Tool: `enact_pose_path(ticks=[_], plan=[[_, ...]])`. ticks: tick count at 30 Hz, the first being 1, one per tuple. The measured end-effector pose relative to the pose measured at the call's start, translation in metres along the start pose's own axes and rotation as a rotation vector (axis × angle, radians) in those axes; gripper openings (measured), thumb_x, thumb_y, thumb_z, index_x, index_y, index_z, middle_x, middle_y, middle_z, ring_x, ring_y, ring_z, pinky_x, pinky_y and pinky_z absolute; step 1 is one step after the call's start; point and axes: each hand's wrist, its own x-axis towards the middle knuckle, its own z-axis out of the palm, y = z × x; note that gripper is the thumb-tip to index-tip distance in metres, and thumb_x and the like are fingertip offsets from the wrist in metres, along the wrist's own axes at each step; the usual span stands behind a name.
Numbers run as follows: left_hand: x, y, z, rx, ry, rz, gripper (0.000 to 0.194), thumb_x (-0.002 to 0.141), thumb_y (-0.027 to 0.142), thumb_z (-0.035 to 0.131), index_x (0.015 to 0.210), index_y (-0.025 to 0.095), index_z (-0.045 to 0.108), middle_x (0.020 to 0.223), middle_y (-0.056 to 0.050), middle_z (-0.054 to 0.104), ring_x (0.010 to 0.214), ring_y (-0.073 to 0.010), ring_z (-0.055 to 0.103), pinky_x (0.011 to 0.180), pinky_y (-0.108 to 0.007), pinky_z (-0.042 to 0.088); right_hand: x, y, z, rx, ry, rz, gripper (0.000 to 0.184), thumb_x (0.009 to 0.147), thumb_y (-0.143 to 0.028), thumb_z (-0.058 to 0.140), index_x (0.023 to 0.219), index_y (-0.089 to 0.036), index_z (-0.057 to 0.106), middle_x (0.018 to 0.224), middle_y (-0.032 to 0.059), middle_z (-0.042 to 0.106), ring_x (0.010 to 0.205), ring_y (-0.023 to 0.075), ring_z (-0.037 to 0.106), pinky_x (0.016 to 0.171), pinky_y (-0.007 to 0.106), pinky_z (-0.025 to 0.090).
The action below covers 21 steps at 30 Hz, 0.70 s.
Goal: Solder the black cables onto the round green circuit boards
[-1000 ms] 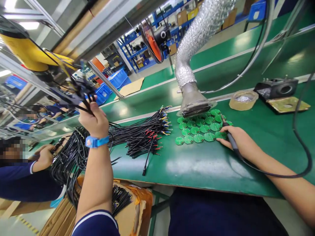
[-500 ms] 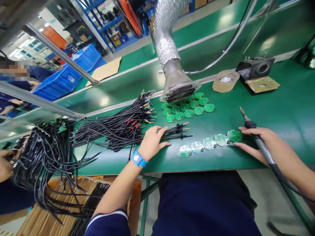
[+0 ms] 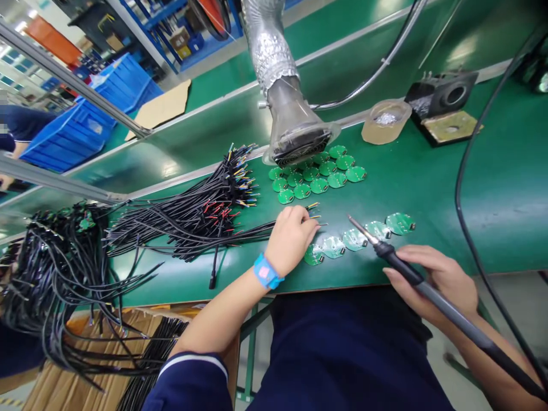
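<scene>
My left hand (image 3: 291, 238), with a blue band at its wrist, is closed over the stripped ends of a few black cables (image 3: 252, 233); thumb and forefinger pinch near the wire tips. My right hand (image 3: 440, 282) grips a soldering iron (image 3: 400, 265) like a pen, its tip pointing up and left, just above the row of round green circuit boards (image 3: 355, 240). The board at the row's left end lies right beside my left fingers. Beyond them, more round boards (image 3: 319, 185) sit in rows under the fume duct (image 3: 295, 128).
A large bundle of black cables (image 3: 171, 222) spreads over the green bench, with a heap of cables carrying boards (image 3: 77, 274) further left. A tan cup (image 3: 385, 130) and an iron stand (image 3: 445, 94) stand at the back right. The iron's cord (image 3: 460, 194) loops on the right.
My left hand has moved right and closed on the cable ends. My right hand has swung the soldering iron left, bringing its tip near the row of boards and leaving the rightmost board.
</scene>
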Motion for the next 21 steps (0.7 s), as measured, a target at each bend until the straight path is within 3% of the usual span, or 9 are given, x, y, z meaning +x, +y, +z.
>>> enact_pose_path(ticks=[2, 5, 9, 11, 16, 18, 21], plan=[[-0.014, 0.001, -0.016, -0.084, 0.147, 0.023, 0.014, 0.085, 0.019, 0.054, 0.096, 0.013, 0.062, 0.091, -0.009, 0.059, 0.092, -0.0200, 0.054, 0.079, -0.035, 0.048, -0.003, -0.007, 0.001, 0.075, 0.035, -0.062, 0.031, 0.067, -0.019, 0.069, 0.095, -0.021, 0.056, 0.082, 0.0026, 0.063, 0.071, 0.0158, 0.063, 0.061, 0.029, 0.053], [-0.039, 0.005, -0.034, -0.149, 0.310, 0.058, 0.028, 0.082, 0.008, 0.056, 0.110, 0.012, 0.055, 0.096, -0.010, 0.063, 0.098, -0.0181, 0.058, 0.085, -0.032, 0.050, -0.007, -0.016, 0.003, 0.154, 0.012, -0.084, 0.039, 0.064, -0.012, 0.068, 0.099, -0.021, 0.054, 0.082, 0.0033, 0.061, 0.072, 0.0168, 0.062, 0.060, 0.031, 0.053], [-0.058, 0.014, -0.033, -0.199, 0.385, -0.181, 0.026, 0.081, 0.009, 0.058, 0.105, 0.017, 0.056, 0.093, -0.004, 0.068, 0.084, -0.0121, 0.064, 0.078, -0.023, 0.052, -0.014, -0.026, 0.009, 0.279, -0.049, -0.058, 0.044, 0.062, -0.006, 0.066, 0.101, -0.022, 0.054, 0.078, 0.0032, 0.060, 0.071, 0.0187, 0.061, 0.058, 0.034, 0.053], [-0.063, 0.018, -0.024, -0.251, 0.315, -0.243, 0.017, 0.083, 0.012, 0.057, 0.099, 0.017, 0.058, 0.087, -0.002, 0.068, 0.081, -0.0112, 0.063, 0.076, -0.023, 0.051, -0.018, -0.031, 0.012, 0.322, -0.059, -0.041, 0.042, 0.063, -0.005, 0.065, 0.099, -0.022, 0.054, 0.077, 0.0025, 0.060, 0.070, 0.0184, 0.061, 0.057, 0.034, 0.053], [-0.068, 0.024, -0.001, -0.313, -0.018, -0.217, 0.010, 0.088, 0.019, 0.050, 0.087, 0.016, 0.059, 0.083, -0.004, 0.062, 0.082, -0.0152, 0.055, 0.078, -0.031, 0.047, -0.025, -0.039, 0.017, 0.333, -0.078, -0.050, 0.040, 0.061, -0.002, 0.064, 0.096, -0.020, 0.054, 0.078, 0.0028, 0.058, 0.071, 0.0179, 0.060, 0.061, 0.036, 0.054], [-0.068, 0.025, 0.003, -0.364, -0.086, -0.254, 0.012, 0.087, 0.022, 0.050, 0.081, 0.016, 0.059, 0.083, -0.004, 0.059, 0.082, -0.0154, 0.053, 0.078, -0.032, 0.045, -0.027, -0.039, 0.019, 0.329, -0.092, -0.043, 0.038, 0.062, -0.002, 0.063, 0.094, -0.019, 0.054, 0.078, 0.0030, 0.058, 0.072, 0.0174, 0.059, 0.061, 0.036, 0.054], [-0.067, 0.024, 0.005, -0.464, -0.096, -0.306, 0.014, 0.085, 0.023, 0.053, 0.073, 0.016, 0.057, 0.081, -0.003, 0.055, 0.080, -0.0142, 0.052, 0.077, -0.031, 0.043, -0.028, -0.039, 0.021, 0.314, -0.101, -0.032, 0.037, 0.062, -0.002, 0.063, 0.093, -0.019, 0.053, 0.079, 0.0031, 0.057, 0.072, 0.0171, 0.059, 0.061, 0.036, 0.053]])
